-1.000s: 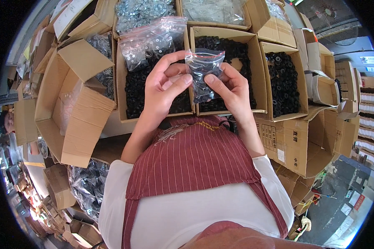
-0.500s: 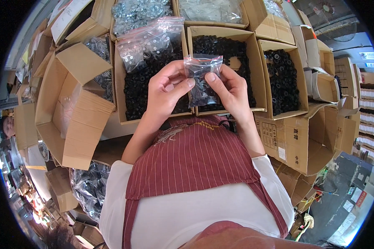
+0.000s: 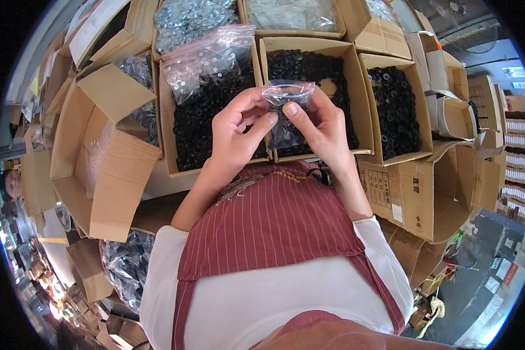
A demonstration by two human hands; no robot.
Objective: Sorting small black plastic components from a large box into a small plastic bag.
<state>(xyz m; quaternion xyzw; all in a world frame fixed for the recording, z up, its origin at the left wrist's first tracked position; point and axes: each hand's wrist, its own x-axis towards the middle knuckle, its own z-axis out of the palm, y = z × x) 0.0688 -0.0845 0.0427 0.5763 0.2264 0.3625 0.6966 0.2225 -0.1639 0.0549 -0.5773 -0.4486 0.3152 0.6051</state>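
Both hands pinch one small clear zip bag (image 3: 286,111) of black parts: left hand (image 3: 236,137) thumb and fingers closed on its left edge, right hand (image 3: 321,128) thumb pressed on the front near the top, fingers behind. The bag is upright, held at chest height above the seam between two open cartons.

Cartons of black ring-shaped parts: three in a row. Left carton (image 3: 207,111) has one larger clear bag of silvery washers (image 3: 207,58) lying on top. Middle carton (image 3: 318,64) sits right behind the held bag. Right carton (image 3: 394,108) is just beside it, apart from the hands.

Back row: one box of loose silvery washers (image 3: 192,17), one box with clear plastic bags (image 3: 286,14).

Left of the person: one empty-looking open carton (image 3: 102,146), flaps up. Below it, one bag of dark parts (image 3: 125,265).

Person wears one red striped apron (image 3: 274,221) over a white shirt (image 3: 245,309).
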